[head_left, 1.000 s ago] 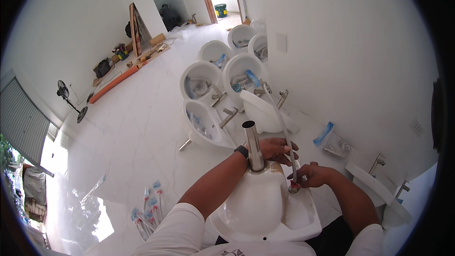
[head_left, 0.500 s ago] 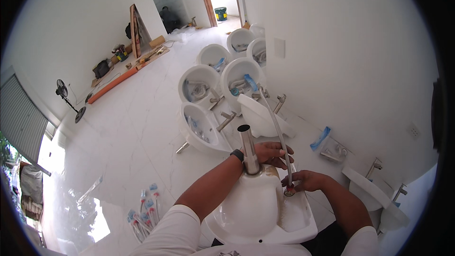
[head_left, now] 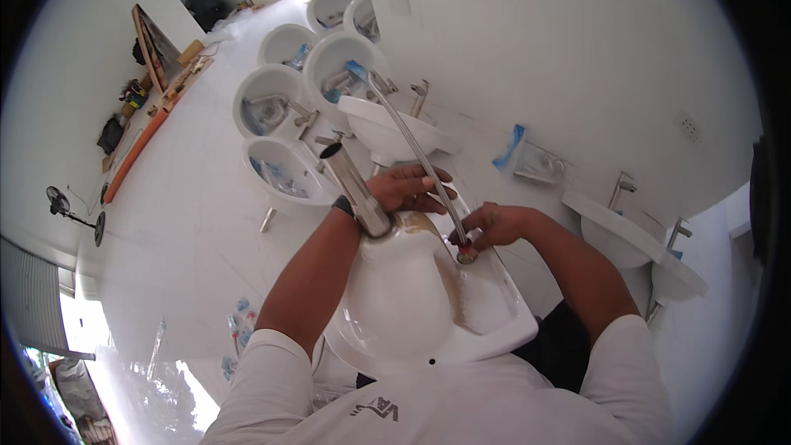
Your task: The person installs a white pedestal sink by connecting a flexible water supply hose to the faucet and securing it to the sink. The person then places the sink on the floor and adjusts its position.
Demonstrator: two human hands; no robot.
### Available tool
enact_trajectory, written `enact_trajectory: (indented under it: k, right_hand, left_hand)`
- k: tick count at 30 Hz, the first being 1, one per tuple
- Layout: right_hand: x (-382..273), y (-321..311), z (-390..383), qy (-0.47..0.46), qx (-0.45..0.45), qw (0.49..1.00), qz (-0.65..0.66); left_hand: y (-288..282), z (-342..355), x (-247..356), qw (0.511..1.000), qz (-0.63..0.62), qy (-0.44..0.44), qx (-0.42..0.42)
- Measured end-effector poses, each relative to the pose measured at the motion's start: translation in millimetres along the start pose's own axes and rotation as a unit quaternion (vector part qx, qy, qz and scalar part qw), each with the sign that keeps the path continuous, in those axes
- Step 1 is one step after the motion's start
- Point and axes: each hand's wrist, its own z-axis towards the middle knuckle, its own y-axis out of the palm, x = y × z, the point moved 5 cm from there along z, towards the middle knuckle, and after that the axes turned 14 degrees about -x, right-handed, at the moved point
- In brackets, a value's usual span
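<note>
An upturned white washbasin (head_left: 387, 297) lies before me, its brown-stained hollow underside facing up. From it a shiny metal drain pipe (head_left: 354, 189) rises, tilted. A long silvery flexible hose (head_left: 406, 130) slants up and away from the basin's back ledge. My left hand (head_left: 408, 189), a dark band at its wrist, reaches past the drain pipe, its fingers loosely closed around the hose's middle. Low on the hose my right hand (head_left: 494, 227) pinches beside the red-collared end nut (head_left: 466, 254). Fingertips partly hide the spot where the hose meets the basin.
Several white basins (head_left: 276, 99) with bagged fittings crowd the tiled floor ahead. A bagged metal part (head_left: 540, 166) lies near the wall; more basins (head_left: 614, 227) stand at right. Packaged hoses (head_left: 239, 321) lie at left. An orange pipe (head_left: 136, 156) and fan (head_left: 78, 214) are farther left.
The whole view has shifted, so basin, hands and room appear farther left and higher. Both hands keep their places on the hose, which still slants up from the basin.
</note>
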Motion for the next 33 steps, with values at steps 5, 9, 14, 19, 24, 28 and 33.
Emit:
enact_trajectory:
  k: [5, 9, 14, 19, 24, 28, 33]
  right_hand:
    - [0, 5, 0, -0.043, 0.018, 0.997, 0.061]
    - [-11, 3, -2, -0.065, 0.032, 0.992, 0.100]
    - [-11, 6, -10, 0.029, 0.065, 0.997, 0.036]
    - [-12, 24, -16, 0.020, 0.183, 0.982, -0.035]
    - [-9, 30, -13, 0.040, 0.203, 0.978, -0.037]
    - [-16, 33, -12, 0.082, 0.215, 0.969, -0.095]
    - [-21, 29, -16, 0.069, 0.210, 0.969, -0.112]
  left_hand:
    - [3, -2, 2, 1.000, -0.006, 0.010, 0.001]
    - [7, -4, 5, 1.000, 0.003, 0.020, -0.004]
    - [6, -2, 5, 1.000, -0.004, 0.015, -0.008]
    - [6, -3, 4, 1.000, 0.020, 0.016, -0.003]
    - [7, -2, 6, 1.000, 0.022, 0.015, -0.006]
    - [7, -2, 5, 1.000, 0.019, 0.016, -0.007]
    - [7, -2, 5, 1.000, 0.027, 0.012, -0.001]
